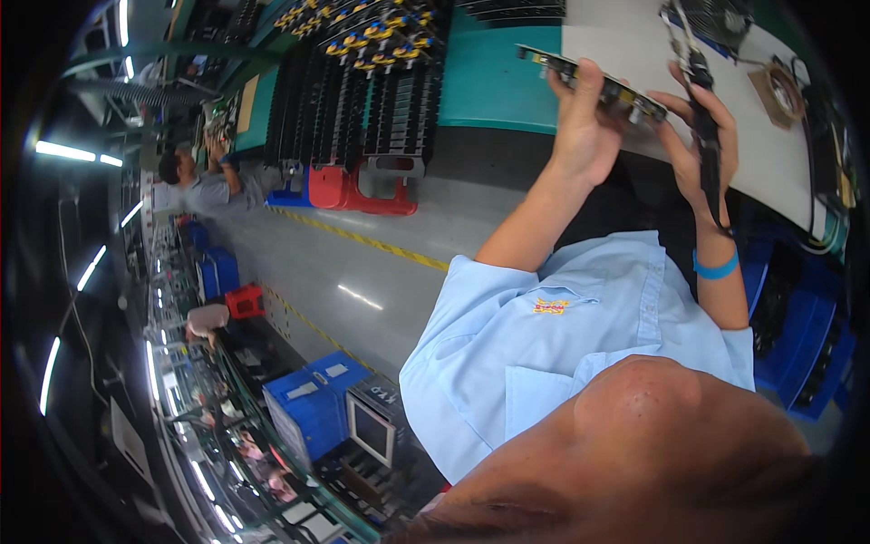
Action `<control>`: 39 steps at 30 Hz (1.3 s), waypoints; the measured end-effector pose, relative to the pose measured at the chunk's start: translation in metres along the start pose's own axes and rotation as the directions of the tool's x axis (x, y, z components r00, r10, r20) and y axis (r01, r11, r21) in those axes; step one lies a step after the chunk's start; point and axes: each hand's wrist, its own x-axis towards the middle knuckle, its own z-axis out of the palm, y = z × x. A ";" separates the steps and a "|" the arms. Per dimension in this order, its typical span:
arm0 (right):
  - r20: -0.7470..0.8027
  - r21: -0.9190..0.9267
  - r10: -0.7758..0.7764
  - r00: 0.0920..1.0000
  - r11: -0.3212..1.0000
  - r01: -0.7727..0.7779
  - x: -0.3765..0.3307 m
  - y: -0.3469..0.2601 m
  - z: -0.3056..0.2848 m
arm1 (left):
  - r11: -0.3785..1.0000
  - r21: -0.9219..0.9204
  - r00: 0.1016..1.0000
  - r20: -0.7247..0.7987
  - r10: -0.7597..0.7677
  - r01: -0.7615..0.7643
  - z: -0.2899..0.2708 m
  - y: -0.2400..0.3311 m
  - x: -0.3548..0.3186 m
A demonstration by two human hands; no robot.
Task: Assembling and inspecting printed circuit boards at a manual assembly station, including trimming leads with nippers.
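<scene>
Circuit board (623, 94) held near white bench (616, 32), grey floor (317, 258).

Black slotted racks (340, 113) stand side by side near a red plastic piece (335, 189). Yellow-and-black tape (381, 244) marks the grey floor (399, 295). A blue box (317, 403) sits beside a pale-framed panel (370, 428). A co-worker (213, 193) in a grey shirt is at the left.

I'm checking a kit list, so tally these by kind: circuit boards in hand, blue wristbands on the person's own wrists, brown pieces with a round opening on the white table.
Circuit board in the left hand: 1
Blue wristband on the right wrist: 1
Brown piece with a round opening: 1
Total: 3
</scene>
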 end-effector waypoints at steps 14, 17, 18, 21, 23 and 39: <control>-0.233 -0.012 0.171 0.957 0.984 -0.178 -0.001 0.005 0.011 | 0.720 0.641 0.953 0.063 0.297 -0.267 -0.007 0.006 -0.013; -0.228 0.033 0.179 0.957 0.984 -0.177 0.005 0.016 0.011 | 0.548 0.769 0.923 0.142 0.358 -0.330 -0.016 0.001 -0.007; -0.223 0.044 0.173 0.959 0.985 -0.167 0.006 0.018 0.010 | 0.416 0.831 0.894 0.196 0.402 -0.369 -0.019 0.000 -0.004; -0.221 0.061 0.159 0.962 0.987 -0.149 0.005 0.021 0.004 | 0.135 0.897 0.831 0.323 0.453 -0.422 -0.024 -0.009 0.004; -0.228 0.087 0.164 0.960 0.985 -0.147 0.004 0.024 0.002 | 0.088 0.899 0.828 0.352 0.436 -0.429 -0.020 -0.013 0.006; -0.123 0.101 0.147 0.982 0.986 -0.135 -0.008 0.001 0.009 | -0.161 0.889 0.687 0.437 0.580 -0.429 -0.013 -0.027 0.008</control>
